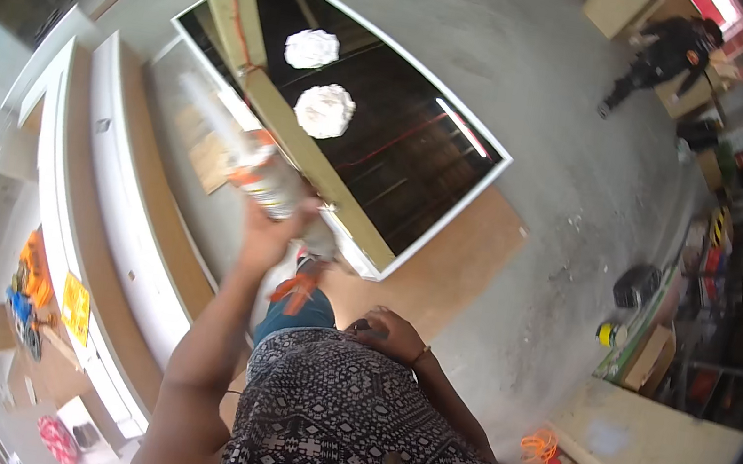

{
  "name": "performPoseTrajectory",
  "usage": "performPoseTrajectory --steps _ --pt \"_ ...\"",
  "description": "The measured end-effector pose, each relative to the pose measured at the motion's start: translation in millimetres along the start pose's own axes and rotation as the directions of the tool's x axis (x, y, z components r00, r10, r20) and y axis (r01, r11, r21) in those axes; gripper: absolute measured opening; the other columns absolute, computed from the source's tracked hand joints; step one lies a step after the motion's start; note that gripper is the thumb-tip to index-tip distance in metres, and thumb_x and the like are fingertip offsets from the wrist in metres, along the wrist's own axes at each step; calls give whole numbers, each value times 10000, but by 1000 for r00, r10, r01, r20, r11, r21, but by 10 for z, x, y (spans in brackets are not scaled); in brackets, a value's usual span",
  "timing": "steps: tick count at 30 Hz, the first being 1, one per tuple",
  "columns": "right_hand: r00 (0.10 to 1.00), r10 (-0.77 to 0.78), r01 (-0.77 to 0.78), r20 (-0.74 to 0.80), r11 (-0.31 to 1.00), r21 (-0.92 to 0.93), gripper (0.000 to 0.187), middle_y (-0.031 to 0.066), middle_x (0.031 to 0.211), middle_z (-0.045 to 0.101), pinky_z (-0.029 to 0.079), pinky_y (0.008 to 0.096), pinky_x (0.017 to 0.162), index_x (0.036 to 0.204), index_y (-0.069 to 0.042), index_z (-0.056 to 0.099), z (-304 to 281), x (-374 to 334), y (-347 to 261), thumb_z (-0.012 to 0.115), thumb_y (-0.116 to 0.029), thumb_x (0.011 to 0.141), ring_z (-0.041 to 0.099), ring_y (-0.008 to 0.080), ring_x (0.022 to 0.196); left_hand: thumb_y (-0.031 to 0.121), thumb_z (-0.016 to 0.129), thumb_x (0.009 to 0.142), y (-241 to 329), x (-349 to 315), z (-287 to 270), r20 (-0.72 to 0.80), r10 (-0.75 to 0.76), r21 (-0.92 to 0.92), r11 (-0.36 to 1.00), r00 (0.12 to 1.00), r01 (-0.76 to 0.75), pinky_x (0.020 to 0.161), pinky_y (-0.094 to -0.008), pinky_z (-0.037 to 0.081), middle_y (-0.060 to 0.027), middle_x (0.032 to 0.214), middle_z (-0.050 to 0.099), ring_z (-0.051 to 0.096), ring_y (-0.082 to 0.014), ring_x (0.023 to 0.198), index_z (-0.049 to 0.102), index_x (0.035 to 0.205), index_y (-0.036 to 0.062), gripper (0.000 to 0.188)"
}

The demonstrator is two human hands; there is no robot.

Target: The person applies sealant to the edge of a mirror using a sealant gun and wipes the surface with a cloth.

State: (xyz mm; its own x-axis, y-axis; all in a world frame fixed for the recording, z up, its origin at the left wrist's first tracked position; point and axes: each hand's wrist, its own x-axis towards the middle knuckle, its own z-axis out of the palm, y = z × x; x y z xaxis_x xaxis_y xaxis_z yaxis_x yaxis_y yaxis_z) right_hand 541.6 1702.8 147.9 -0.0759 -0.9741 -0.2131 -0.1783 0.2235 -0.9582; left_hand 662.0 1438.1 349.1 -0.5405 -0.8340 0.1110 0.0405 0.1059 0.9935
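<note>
My left hand (pixel 268 235) is wrapped round a caulking gun (pixel 263 181) loaded with a white and orange cartridge. Its nozzle end is blurred and points away to the upper left; its orange handle (pixel 299 286) hangs below my hand. Just beyond it lies a large dark glossy panel (pixel 384 72) with a white frame, mirroring beams and a light tube. Two white crumpled-looking patches (pixel 324 110) show on the panel; whether they lie on it or are reflected I cannot tell. My right hand (pixel 393 337) is curled at my waist, around something dark and too hidden to name.
Long white-edged boards or cabinet parts (pixel 129 169) stand close on my left. A brown sheet (pixel 462 264) lies under the panel's near end. At right are a cream-topped bench (pixel 645 451) and cluttered shelves. A person in dark clothes (pixel 666 60) bends at the far right.
</note>
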Motion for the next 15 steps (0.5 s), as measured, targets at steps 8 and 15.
performPoseTrajectory --steps 8,15 --pt "897 405 -224 178 763 -607 482 125 1107 698 508 465 910 1113 -140 699 -318 421 -20 626 -538 850 648 329 1057 128 762 811 -312 -592 -2698 -330 -284 364 842 900 399 651 -315 506 -31 797 633 608 -142 722 586 1048 24 313" --pt "905 417 -391 -77 750 -533 416 170 995 702 539 394 805 1070 -52 694 -565 2150 -244 769 -374 816 678 316 908 98 772 737 -1626 -1543 -3462 -434 -702 272 495 564 825 659 -354 540 -92 849 653 659 -193 738 551 1095 -8 433"
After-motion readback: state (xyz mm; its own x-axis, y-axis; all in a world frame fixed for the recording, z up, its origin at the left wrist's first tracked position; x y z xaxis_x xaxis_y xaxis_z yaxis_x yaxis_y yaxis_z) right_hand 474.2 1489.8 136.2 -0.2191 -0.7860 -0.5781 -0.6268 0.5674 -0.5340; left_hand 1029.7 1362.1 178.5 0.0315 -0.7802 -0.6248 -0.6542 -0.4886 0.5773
